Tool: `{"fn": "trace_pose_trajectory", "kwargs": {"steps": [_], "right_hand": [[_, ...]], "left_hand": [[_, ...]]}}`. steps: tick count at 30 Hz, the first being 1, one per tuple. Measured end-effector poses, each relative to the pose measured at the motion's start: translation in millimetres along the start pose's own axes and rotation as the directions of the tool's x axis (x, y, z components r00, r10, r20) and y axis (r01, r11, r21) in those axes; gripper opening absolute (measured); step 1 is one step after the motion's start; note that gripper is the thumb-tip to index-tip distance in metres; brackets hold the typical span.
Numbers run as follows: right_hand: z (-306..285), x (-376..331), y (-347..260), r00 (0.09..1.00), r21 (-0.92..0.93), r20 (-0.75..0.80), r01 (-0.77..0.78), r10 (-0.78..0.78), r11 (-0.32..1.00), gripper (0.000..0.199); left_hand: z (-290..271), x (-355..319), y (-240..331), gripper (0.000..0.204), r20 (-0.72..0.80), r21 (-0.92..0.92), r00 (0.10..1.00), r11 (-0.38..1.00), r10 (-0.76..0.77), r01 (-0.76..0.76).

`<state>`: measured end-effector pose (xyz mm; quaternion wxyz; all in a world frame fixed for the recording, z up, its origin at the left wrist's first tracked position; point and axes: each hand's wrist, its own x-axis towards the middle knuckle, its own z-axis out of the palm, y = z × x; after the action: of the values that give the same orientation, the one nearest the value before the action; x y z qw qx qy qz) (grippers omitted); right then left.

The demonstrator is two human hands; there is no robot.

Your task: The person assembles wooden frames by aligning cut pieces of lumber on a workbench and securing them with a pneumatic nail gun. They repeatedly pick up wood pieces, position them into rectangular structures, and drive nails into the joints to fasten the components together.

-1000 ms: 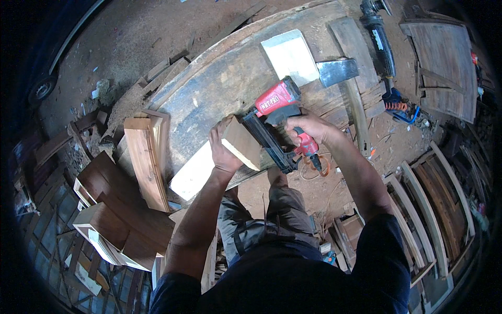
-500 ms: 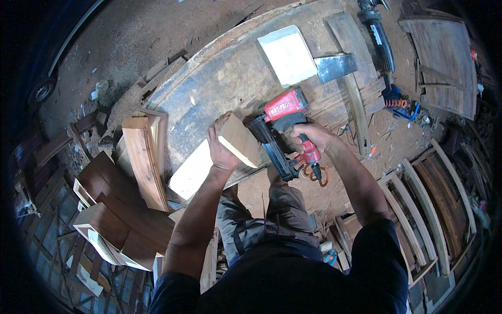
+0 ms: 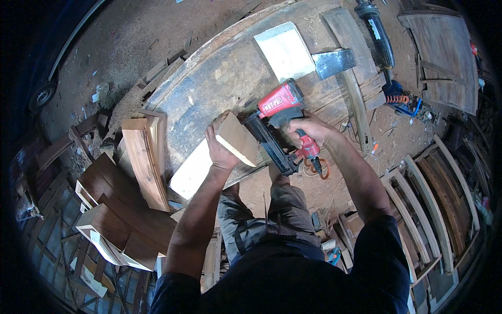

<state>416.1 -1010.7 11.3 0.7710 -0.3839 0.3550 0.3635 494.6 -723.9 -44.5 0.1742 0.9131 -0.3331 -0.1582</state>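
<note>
In my right hand point(image 3: 312, 127) is a red and black air nail gun point(image 3: 280, 100), gripped round its handle, with an orange coiled hose point(image 3: 324, 170) at the handle's lower end. The gun's black magazine slants down close to the right side of a brown wooden board point(image 3: 238, 137). My left hand point(image 3: 221, 149) wraps round that board's left side and holds it raised on edge. It meets a pale, brightly lit board point(image 3: 192, 168) that lies on the worn workbench point(image 3: 209, 91). Whether the gun's nose touches the wood, I cannot tell.
A white board point(image 3: 285, 51) and a broad metal blade point(image 3: 333, 63) lie on the bench's far right. Beyond them is a dark power tool point(image 3: 379, 36). Planks point(image 3: 140, 157) and brown panels point(image 3: 117, 201) stand at left, wooden frames point(image 3: 431, 204) at right.
The nail gun's red body has shifted slightly left and away from me, tilting a little more. My left hand keeps its hold on the board, almost unmoved.
</note>
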Motion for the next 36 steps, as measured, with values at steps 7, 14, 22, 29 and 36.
{"fn": "trace_pose_trajectory", "kwargs": {"steps": [7,14,22,29,36], "right_hand": [[-6.2,-3.1,9.1,1.000,0.052,0.018,-0.025,0.024,0.998,0.008],[-5.5,-9.8,10.4,1.000,0.033,-0.025,-0.009,0.009,0.999,0.009],[-9.5,-17.0,17.5,0.999,0.053,-0.015,-0.035,0.036,0.998,0.011],[-15.9,-15.3,20.6,0.999,0.032,0.012,-0.037,0.037,0.999,0.012],[-14.7,-20.2,23.4,0.995,0.033,-0.059,-0.072,0.074,0.997,0.013]], "left_hand": [[9.0,-3.1,-7.1,0.092,-0.059,-0.038,0.998,0.999,0.008,-0.010],[8.3,-2.5,-4.6,0.088,-0.014,0.018,1.000,1.000,-0.001,0.002],[13.9,-4.3,-9.5,0.093,-0.072,0.021,0.997,0.999,0.032,-0.031],[11.1,-4.2,-7.1,0.094,-0.086,0.006,0.996,0.999,0.037,-0.036],[3.9,-1.4,-3.0,0.095,-0.081,-0.065,0.997,0.998,-0.007,0.001]]}}
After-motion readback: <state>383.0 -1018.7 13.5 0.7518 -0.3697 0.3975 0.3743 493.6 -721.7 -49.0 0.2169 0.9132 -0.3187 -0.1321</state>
